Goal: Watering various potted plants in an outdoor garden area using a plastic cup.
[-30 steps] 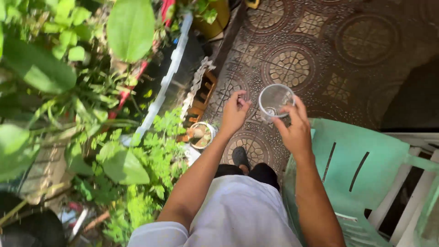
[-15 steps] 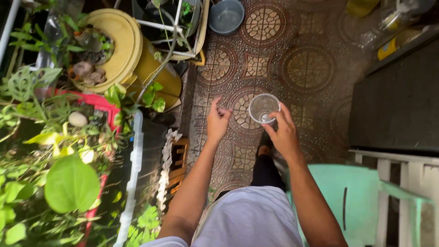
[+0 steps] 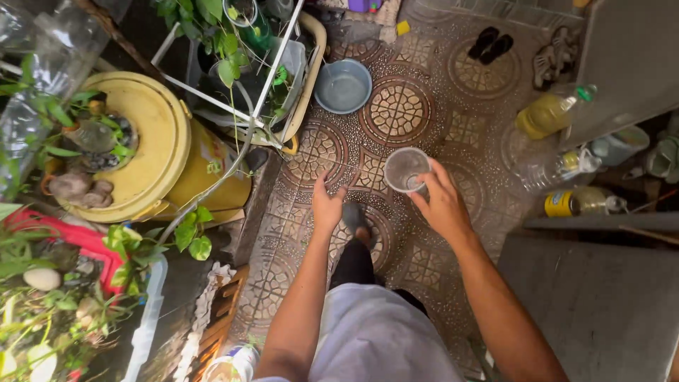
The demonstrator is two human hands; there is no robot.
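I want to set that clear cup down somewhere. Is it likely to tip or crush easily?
The cup looks thin, clear plastic and nearly empty, so probably light and easy to tip. The right hand holds it by the side; a hard squeeze would likely buckle it. The patterned floor looks bumpy, perhaps unsteady footing.

The right hand covers the near side of the clear cup, so its bottom is hard to see. What little lies inside the cup is too small to tell. The left hand hides part of a shoe. Both arms are cut off by the bottom edge. The yellow bucket is partly hidden by leaves.
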